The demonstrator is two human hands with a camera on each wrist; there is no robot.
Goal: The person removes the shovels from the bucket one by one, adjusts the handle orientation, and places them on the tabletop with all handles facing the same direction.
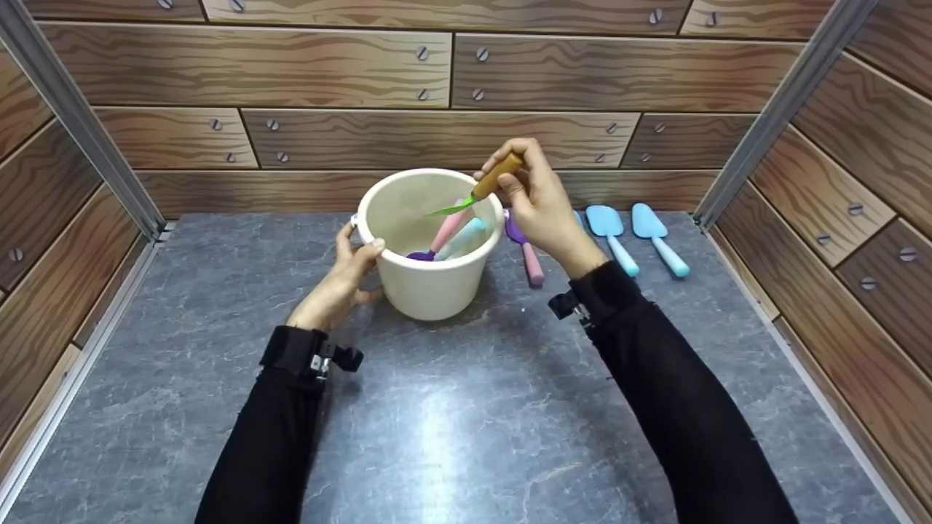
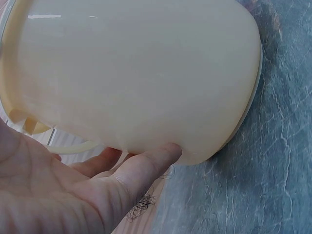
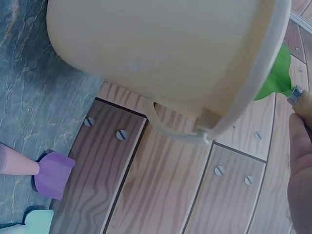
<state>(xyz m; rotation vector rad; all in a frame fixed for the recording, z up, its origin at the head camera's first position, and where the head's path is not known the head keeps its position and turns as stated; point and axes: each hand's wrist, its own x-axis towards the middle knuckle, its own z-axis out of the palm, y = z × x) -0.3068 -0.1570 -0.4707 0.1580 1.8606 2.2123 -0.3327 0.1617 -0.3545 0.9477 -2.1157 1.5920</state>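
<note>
My right hand (image 1: 535,196) holds a small trowel (image 1: 499,175) by its wooden handle over the bucket's right rim. The trowel's green blade (image 3: 279,74) slants down over the mouth of the cream bucket (image 1: 433,287). With my left hand (image 1: 346,273) I grip the bucket's left side, a digit on the rim and other fingers against the outer wall (image 2: 136,78). Inside the bucket, a pink-handled tool with a purple head (image 1: 448,229) leans against the wall beside a light turquoise tool (image 1: 462,239).
Right of the bucket lies a purple trowel with a pink handle (image 1: 533,263). Farther right are two blue trowels (image 1: 606,220) (image 1: 649,222), and another blue piece shows partly behind my right hand. Wood-patterned walls (image 1: 349,69) enclose the grey tabletop (image 1: 240,269).
</note>
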